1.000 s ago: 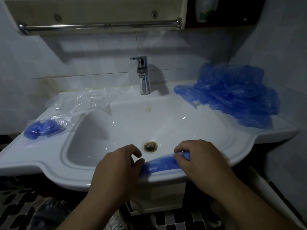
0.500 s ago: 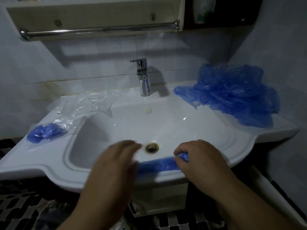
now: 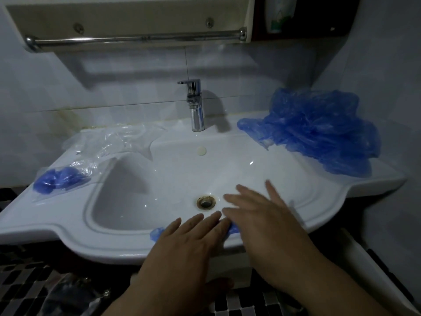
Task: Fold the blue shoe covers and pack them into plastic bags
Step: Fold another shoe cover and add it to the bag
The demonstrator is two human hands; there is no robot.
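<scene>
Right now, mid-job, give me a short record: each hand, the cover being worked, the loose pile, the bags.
left hand: flat, straight fingers pressing the shoe cover on the sink front rim
right hand: fingers spread and straight, blurred, beside the drain; holds nothing
shoe cover: mostly hidden under the left hand, blue ends showing either side
loose pile: blue covers heaped on the right back corner
packed bag: clear, blue covers inside, on the left rim
empty bags: clear, crumpled, behind the packed bag
</scene>
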